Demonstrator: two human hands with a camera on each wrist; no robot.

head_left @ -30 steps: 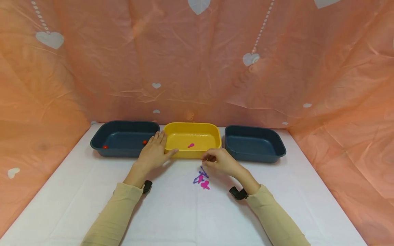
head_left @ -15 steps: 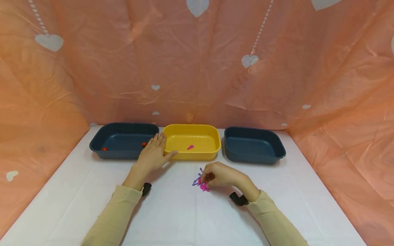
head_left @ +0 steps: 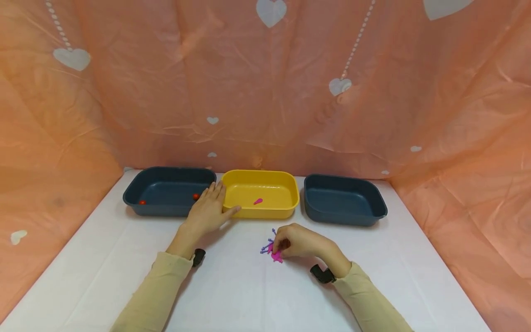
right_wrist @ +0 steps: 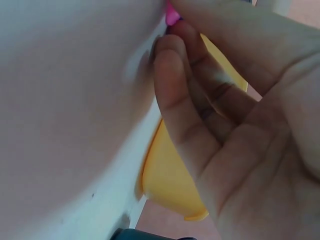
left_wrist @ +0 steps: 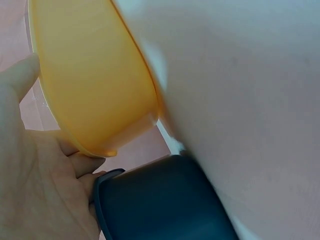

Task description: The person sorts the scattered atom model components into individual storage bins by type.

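Observation:
My left hand (head_left: 209, 210) rests with its fingers extended on the near left corner of the yellow tray (head_left: 293, 196), beside the dark blue tray's edge. In the left wrist view the thumb touches the yellow tray's rim (left_wrist: 42, 95). Over a small pile in front of that tray, my right hand (head_left: 304, 241) pinches a small pink plastic piece (head_left: 276, 256) between thumb and fingertips; its tip shows in the right wrist view as a pink bit (right_wrist: 172, 15). Several thin purple sticks (head_left: 265, 249) lie at the fingertips, partly hidden by the hand.
One pink piece (head_left: 258, 201) lies in the yellow tray. The left dark blue tray (head_left: 155, 210) holds small red balls (head_left: 142, 202). Another dark blue tray (head_left: 344, 216) stands at the right. A white cloth (head_left: 232, 295) covers the table, with an orange heart-print sheet (head_left: 265, 92) behind.
My right hand has come down from near the yellow tray's front edge to the pile, and its fingers have closed at a pink piece. My left hand has stayed at the tray corner.

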